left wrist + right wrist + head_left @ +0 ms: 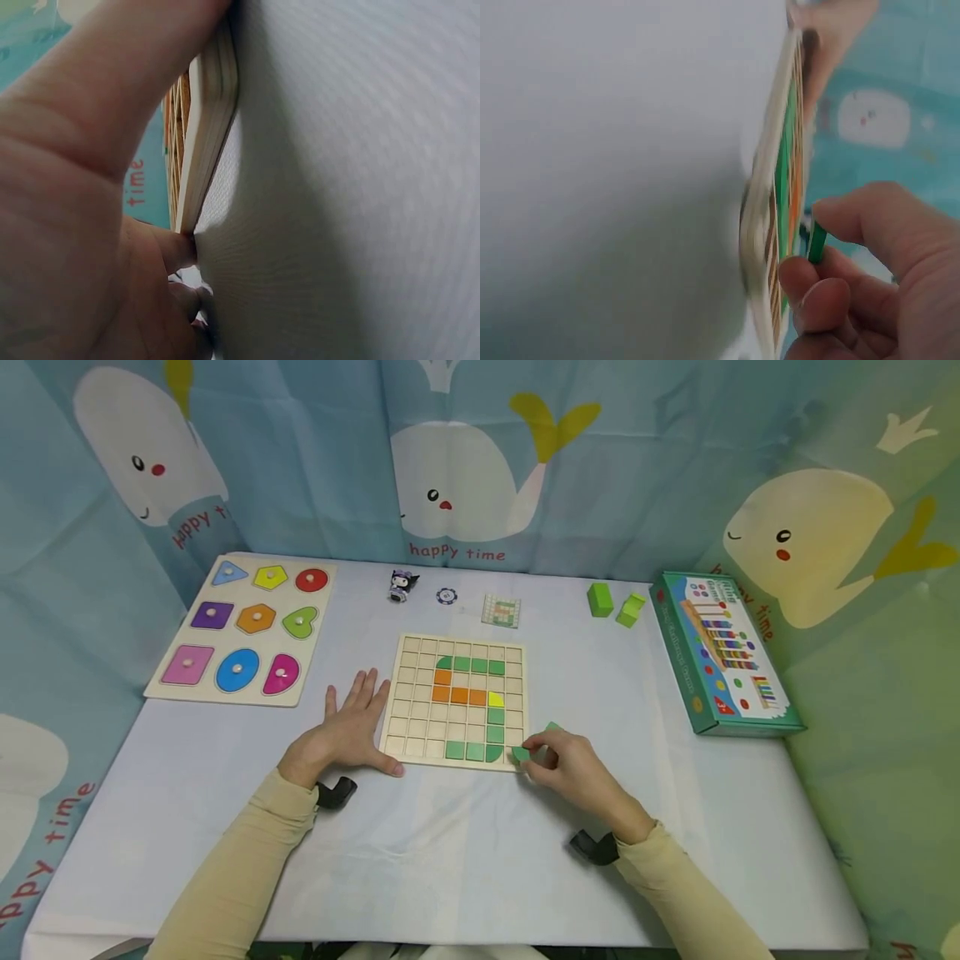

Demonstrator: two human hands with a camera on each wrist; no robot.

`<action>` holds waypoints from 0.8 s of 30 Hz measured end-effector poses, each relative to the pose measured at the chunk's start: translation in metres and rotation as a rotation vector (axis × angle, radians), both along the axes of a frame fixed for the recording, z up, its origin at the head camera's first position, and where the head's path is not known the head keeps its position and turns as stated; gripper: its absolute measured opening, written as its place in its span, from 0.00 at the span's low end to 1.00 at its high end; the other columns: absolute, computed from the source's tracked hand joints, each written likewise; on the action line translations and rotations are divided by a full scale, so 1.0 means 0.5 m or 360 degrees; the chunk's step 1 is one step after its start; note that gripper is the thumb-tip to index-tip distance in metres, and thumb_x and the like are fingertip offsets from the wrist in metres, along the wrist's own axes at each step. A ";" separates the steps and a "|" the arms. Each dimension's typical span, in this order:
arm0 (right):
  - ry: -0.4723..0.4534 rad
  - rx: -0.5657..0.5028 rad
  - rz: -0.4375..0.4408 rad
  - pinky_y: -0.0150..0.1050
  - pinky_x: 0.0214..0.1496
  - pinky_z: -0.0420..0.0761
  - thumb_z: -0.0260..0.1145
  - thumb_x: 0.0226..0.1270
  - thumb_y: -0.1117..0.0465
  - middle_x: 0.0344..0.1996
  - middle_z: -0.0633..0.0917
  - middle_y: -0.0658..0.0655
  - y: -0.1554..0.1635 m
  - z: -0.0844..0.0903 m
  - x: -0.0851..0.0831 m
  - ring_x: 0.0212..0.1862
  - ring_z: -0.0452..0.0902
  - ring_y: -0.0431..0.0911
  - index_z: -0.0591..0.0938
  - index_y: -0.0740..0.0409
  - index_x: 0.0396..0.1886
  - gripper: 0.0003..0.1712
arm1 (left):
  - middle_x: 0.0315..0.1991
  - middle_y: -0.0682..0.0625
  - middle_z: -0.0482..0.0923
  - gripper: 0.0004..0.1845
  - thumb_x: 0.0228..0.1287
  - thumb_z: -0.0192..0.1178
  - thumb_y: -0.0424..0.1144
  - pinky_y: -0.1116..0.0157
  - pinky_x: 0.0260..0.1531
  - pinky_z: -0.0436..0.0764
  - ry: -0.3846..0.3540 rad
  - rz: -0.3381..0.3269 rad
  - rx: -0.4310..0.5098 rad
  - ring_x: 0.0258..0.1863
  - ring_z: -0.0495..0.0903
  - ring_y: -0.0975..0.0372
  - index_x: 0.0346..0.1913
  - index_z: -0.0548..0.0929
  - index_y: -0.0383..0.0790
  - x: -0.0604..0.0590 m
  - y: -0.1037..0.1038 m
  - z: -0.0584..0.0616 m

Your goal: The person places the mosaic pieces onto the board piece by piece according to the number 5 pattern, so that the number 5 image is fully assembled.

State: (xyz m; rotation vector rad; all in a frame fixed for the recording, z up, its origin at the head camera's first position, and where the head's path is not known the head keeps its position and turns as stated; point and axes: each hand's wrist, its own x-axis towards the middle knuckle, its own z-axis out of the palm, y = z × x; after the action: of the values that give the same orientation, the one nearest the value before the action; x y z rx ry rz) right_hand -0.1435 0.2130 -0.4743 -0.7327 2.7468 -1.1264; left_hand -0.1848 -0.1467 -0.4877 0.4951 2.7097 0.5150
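Observation:
A wooden grid board point(415, 710) lies on the table with green, orange and yellow tiles in some cells. Along its left edge my left hand point(345, 731) rests with fingers spread, the thumb at the near left corner. Over the near right corner, my right hand point(577, 772) pinches a green tile point(817, 244) between thumb and fingers; one side looks rounded in the head view. Another green piece point(553, 726) shows just beyond that hand, partly hidden. A yellow tile point(496, 699) sits between an orange tile point(477, 697) and a green tile point(496, 716).
A shape puzzle board point(247, 682) lies at the left. Behind the grid board are a small figurine point(401, 585), a round chip point(447, 597) and a pattern card point(501, 610). Green blocks point(601, 599) and a toy box point(727, 652) stand at the right.

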 end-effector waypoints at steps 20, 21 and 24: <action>0.0181 0.0231 0.0227 0.32 0.32 0.74 0.74 0.59 0.58 0.29 0.78 0.48 -0.191 -0.001 -0.029 0.31 0.71 0.39 0.85 0.58 0.37 0.11 | 0.76 0.33 0.30 0.77 0.31 0.74 0.71 0.33 0.61 0.28 -0.0001 -0.0001 0.0012 0.74 0.27 0.43 0.76 0.44 0.28 0.001 -0.001 0.001; 0.0185 0.0246 0.0228 0.32 0.31 0.73 0.74 0.59 0.58 0.29 0.78 0.48 -0.197 0.000 -0.030 0.31 0.70 0.39 0.85 0.58 0.38 0.11 | 0.76 0.33 0.30 0.77 0.31 0.74 0.70 0.33 0.61 0.28 -0.0001 -0.0003 0.0014 0.74 0.27 0.43 0.76 0.44 0.28 0.000 -0.001 0.001; 0.0180 0.0273 0.0228 0.32 0.31 0.72 0.75 0.59 0.57 0.29 0.78 0.48 -0.211 0.002 -0.031 0.30 0.70 0.39 0.85 0.58 0.38 0.12 | 0.76 0.33 0.30 0.77 0.31 0.74 0.71 0.33 0.61 0.28 -0.0001 -0.0005 0.0003 0.74 0.27 0.43 0.76 0.44 0.28 0.000 -0.001 0.003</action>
State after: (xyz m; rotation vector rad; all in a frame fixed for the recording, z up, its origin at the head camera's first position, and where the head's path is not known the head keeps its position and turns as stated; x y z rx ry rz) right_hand -0.1590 0.1077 -0.4734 -0.9777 2.7836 -0.8348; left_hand -0.1848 -0.1470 -0.4864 0.4995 2.7075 0.5169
